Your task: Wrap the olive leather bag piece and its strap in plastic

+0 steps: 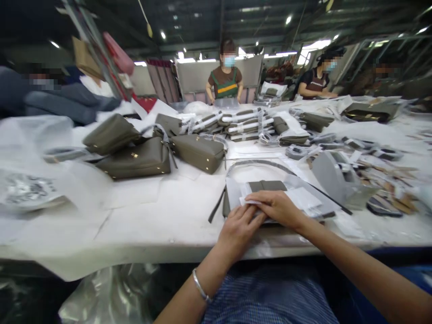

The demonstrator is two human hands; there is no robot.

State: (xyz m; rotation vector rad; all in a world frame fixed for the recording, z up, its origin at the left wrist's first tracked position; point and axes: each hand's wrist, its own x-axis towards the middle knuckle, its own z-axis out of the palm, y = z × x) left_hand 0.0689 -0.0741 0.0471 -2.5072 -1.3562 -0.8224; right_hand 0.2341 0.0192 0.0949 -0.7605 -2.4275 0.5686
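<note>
Your left hand (238, 228) lies flat, its grip loose and holding nothing, fingertips pressing a small white paper slip (250, 201) onto the flat olive-grey leather wallet (266, 186) at the near edge of the white paper-covered surface (162, 211). Your right hand (277, 207) rests just beside it, fingers stretched over the same slip, nothing clasped. No writing on the slip can be read. Farther left lie three olive-grey leather handbags (138, 159); farther right stands a grey cardboard piece (332, 177).
</note>
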